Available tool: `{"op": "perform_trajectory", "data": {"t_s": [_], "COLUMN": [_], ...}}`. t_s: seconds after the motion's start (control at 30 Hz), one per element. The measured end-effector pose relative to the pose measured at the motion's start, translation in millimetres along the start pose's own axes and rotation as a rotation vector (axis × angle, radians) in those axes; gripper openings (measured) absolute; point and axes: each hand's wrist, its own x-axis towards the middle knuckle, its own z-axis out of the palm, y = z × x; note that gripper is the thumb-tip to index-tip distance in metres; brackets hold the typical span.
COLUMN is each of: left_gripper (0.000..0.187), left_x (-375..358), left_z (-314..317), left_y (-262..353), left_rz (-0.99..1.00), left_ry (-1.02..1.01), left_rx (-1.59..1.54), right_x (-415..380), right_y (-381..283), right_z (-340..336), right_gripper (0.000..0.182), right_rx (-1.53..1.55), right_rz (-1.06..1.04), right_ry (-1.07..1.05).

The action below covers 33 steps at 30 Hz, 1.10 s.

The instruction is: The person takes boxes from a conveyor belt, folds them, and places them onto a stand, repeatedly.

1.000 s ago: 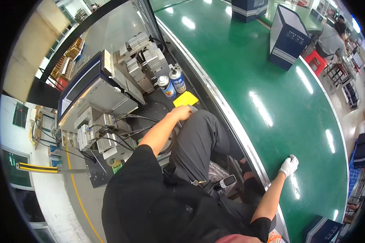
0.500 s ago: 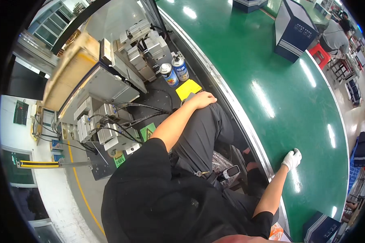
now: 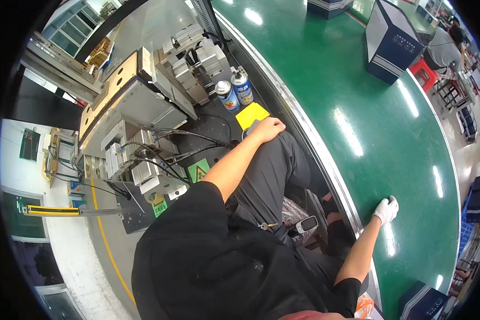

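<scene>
My bare left hand (image 3: 271,129) rests over the knee of my grey trousers (image 3: 274,165), fingers loosely bent and holding no object that I can see. Close beside it lies a yellow pad (image 3: 252,114). Two spray cans (image 3: 227,97) stand just past the pad. My right hand (image 3: 386,210), in a white glove, lies on the green tabletop (image 3: 336,176); its fingers are somewhat bent and a little apart, with nothing visible in them. A machine with a wood-coloured plate (image 3: 115,80) stands to my left.
Metal blocks with black cables (image 3: 144,160) sit on the machine's dark bed. A metal rail (image 3: 298,125) edges the green table. Dark blue boxes (image 3: 392,45) stand on the table. A phone (image 3: 304,225) and keys (image 3: 265,226) are at my waist. Another person (image 3: 444,49) sits at the far right.
The machine's wood-coloured plate has swung: its broad blurred face is now a narrower strip showing dark holes. The view has shifted slightly. Both hands stay in place.
</scene>
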Motion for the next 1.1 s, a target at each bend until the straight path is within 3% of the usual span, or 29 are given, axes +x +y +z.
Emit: {"op": "perform_trajectory", "data": {"t_s": [0.43, 0.57, 0.67, 0.73, 0.8, 0.83, 0.87, 0.9, 0.97, 1.03, 1.1], "left_gripper": [0.037, 0.038, 0.038, 0.037, 0.038, 0.038, 0.038, 0.038, 0.039, 0.04, 0.041], "left_x": [0, -10, -12, -15, -26, -29, -31, -32, -38, -42, -51], "left_z": [10, 7, 9, 7, 6, 7, 10, 8, 12, 21, 25], "left_y": [-8, -2, 5, 3, 12, 13, 13, 12, 6, 1, -3], "left_rz": [-0.021, -0.021, -0.018, 0.004, -0.012, -0.03, -0.014, 0.006, 0.043, 0.159, 0.225], "left_ry": [0.093, 0.126, 0.151, 0.146, 0.156, 0.171, 0.173, 0.176, 0.228, 0.294, 0.316], "left_rx": [-0.023, 0.04, 0.038, 0.087, 0.063, 0.078, 0.088, 0.101, 0.147, 0.188, 0.224], "right_x": [-7, 27, 61, 74, 70, 54, 42, 30, 11, -3, -13], "right_y": [-24, -63, -115, -139, -140, -143, -143, -152, -160, -159, -153], "right_z": [18, 4, -71, -138, -203, -240, -258, -282, -328, -355, -370], "right_gripper": [0.036, 0.047, 0.056, 0.052, 0.044, 0.045, 0.046, 0.046, 0.045, 0.049, 0.053], "right_rx": [-0.062, 0.566, 0.631, 0.765, 0.624, 0.535, 0.779, 0.807, 1.05, 0.904, 0.774], "right_rz": [-0.297, -0.237, -0.449, -0.435, -0.552, -0.436, -0.485, -0.475, -1.08, -1.206, -1.196], "right_ry": [-0.062, -0.326, 0.005, 0.055, 0.265, 0.256, 0.327, 0.309, 0.884, 1.156, 1.231]}}
